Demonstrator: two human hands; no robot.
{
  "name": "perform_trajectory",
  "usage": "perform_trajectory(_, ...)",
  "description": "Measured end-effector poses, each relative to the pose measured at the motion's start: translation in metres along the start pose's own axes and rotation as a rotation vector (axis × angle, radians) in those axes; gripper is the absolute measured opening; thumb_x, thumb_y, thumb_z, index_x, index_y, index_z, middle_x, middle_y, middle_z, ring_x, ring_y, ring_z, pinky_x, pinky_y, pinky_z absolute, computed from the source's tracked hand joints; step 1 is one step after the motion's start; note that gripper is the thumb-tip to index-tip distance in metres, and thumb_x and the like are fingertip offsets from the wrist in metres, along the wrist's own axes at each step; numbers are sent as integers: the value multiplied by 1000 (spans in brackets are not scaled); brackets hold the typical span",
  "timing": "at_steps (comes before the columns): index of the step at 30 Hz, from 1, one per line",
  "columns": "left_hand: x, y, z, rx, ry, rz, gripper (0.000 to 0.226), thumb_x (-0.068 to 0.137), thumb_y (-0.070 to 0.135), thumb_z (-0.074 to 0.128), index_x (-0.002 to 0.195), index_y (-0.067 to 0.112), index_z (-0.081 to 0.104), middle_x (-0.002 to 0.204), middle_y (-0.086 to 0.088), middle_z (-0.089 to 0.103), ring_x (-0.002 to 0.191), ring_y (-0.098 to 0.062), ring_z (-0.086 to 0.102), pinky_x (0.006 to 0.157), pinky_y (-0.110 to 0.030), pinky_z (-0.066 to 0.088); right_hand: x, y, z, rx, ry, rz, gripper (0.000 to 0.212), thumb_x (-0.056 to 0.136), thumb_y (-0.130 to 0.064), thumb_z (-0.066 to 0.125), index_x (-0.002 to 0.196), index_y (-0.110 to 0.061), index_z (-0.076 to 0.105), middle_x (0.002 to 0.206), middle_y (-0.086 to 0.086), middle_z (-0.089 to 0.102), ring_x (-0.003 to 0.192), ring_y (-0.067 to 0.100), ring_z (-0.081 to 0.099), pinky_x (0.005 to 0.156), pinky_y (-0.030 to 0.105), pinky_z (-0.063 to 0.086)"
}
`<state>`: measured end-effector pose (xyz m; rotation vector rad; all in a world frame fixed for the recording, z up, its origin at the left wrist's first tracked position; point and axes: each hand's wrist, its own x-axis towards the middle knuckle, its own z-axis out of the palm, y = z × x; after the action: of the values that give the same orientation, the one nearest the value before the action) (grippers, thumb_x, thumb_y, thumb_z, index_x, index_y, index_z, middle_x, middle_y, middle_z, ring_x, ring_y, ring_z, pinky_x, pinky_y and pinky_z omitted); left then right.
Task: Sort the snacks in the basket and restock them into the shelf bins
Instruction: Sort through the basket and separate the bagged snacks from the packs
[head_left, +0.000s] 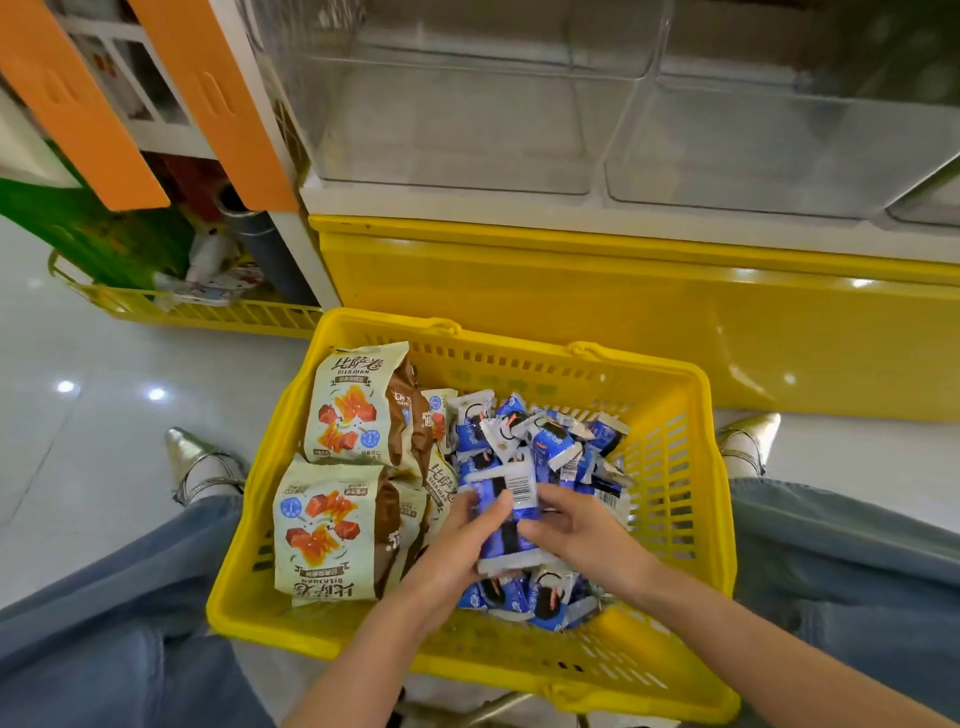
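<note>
Tiled floor (104, 364) | basket (519, 349): cream bags (353, 410) left, blue packets (540, 441) right | left hand (457, 545), right hand (576, 530) clamp blue stack (508, 538)

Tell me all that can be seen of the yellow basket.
The basket is yellow slotted plastic, rectangular, with a thick rim. It sits upright between the person's legs, before a yellow shelf base; what bears it is hidden. Its left side holds cream bags, its right blue packets. The left hand and right hand hold some blue packets above the pile; neither touches the basket's walls.
</note>
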<state>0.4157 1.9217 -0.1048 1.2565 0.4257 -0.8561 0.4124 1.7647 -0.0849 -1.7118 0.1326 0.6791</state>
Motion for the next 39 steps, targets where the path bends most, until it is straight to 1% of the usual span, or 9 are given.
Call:
perform_trajectory(6, -3, 8, -17, 175, 196, 196, 20, 87, 34, 61, 103, 44, 55, 96, 29, 66, 87, 16, 59, 67, -9, 46, 15, 25, 9, -129, 304, -14, 21, 90, -27, 59, 110, -32, 51, 101, -13, 59, 95, 4, 57, 76, 8, 45)
perform_trajectory(11, -10, 18, -30, 190, 188, 234, 24, 87, 33, 61, 105, 46, 53, 95, 33, 65, 87, 15, 60, 60, 0, 43, 20, 75, 17, -367, -41, 300, 60, 91, -37, 58, 140, -11, 35, 143, 6, 42, 131, 21, 41, 105, 31, 37)
perform_trajectory(17, -13, 18, -30, 193, 189, 236, 26, 86, 35, 61, 107, 47, 52, 101, 29, 65, 94, 12, 60, 64, -5, 45, 35, 86, 42, -993, -148, 227, 57, 91, -48, 51, 131, -9, 42, 131, 11, 47, 124, 29, 43, 102, 40, 37)
perform_trajectory(24, -14, 15, -31, 188, 180, 240, 26, 89, 30, 59, 105, 47, 50, 104, 27, 63, 91, 14, 59, 64, -4, 46, 23, 64, 9, -538, -230, 153, 25, 91, -35, 58, 105, -15, 52, 74, 1, 54, 68, 14, 52, 54, 12, 35)
perform_trajectory(28, -13, 14, -30, 179, 185, 238, 30, 88, 31, 59, 112, 45, 48, 111, 24, 60, 95, 12, 58, 69, -7, 46, 23, 41, -36, -365, 66, 75, 23, 91, -33, 55, 106, -17, 47, 99, 2, 65, 86, 18, 66, 75, 33, 58)
perform_trajectory(32, -9, 14, -28, 216, 178, 229, 34, 88, 32, 59, 118, 42, 47, 116, 21, 59, 102, 10, 55, 76, -11, 42, 41, 26, -77, -541, 259, 238, 41, 97, -32, 46, 124, -3, 36, 90, 12, 62, 65, 19, 55, 56, 30, 46)
perform_trajectory(34, -9, 14, -27, 243, 186, 229, 30, 88, 32, 59, 114, 42, 48, 110, 24, 60, 94, 16, 57, 69, -6, 44, 44, 29, -85, -814, 205, 377, 49, 100, -29, 41, 137, -2, 27, 115, 21, 56, 88, 25, 56, 74, 34, 45)
perform_trajectory(36, -8, 11, -27, 260, 202, 227, 33, 88, 32, 59, 118, 39, 47, 109, 21, 62, 90, 16, 58, 66, -3, 44, 40, 36, -81, -1073, 345, 240, 48, 99, -27, 43, 139, -4, 30, 131, 16, 45, 115, 26, 47, 98, 32, 40)
perform_trajectory(39, -8, 6, -27, 293, 200, 209, 27, 88, 32, 59, 112, 40, 50, 107, 20, 63, 91, 13, 59, 66, -3, 44, 29, 49, -54, -830, 329, -37, 35, 93, -28, 54, 125, -19, 47, 107, -12, 54, 98, 3, 56, 86, 15, 47)
